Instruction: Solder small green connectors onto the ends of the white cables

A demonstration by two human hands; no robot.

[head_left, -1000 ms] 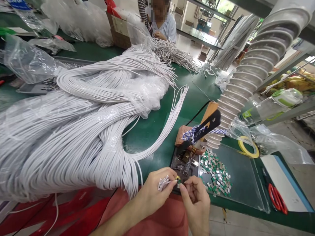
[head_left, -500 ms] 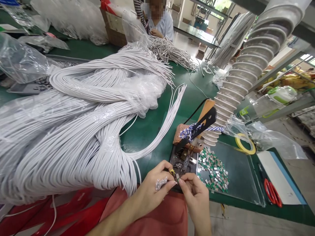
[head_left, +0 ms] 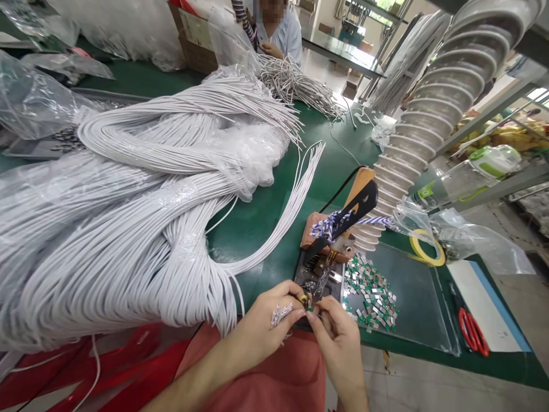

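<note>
My left hand (head_left: 268, 315) is closed round several white cables (head_left: 281, 313), whose cut ends stick out between its thumb and fingers. At its fingertips a small yellow-tipped part (head_left: 304, 299) shows; I cannot tell its kind. My right hand (head_left: 338, 337) pinches a small green circuit board piece (head_left: 310, 309) against the left fingertips, mostly hidden by the fingers. Just beyond both hands is a soldering fixture with a brick (head_left: 311, 230), a black clamp arm (head_left: 358, 209) and a dark tray (head_left: 302, 272). Loose small green-and-silver connector boards (head_left: 373, 292) lie to the right.
Large bundles of white cable (head_left: 128, 246) cover the left of the green table. A ribbed duct (head_left: 429, 114) hangs at the right. Yellow tape (head_left: 435, 258), red-handled scissors (head_left: 472, 332) and a bottle (head_left: 467, 171) lie there too. Across the table sits another person (head_left: 283, 37).
My right fingers have closed in on the left fingertips, and the small silver-faced board is now more hidden. The view has shifted slightly.
</note>
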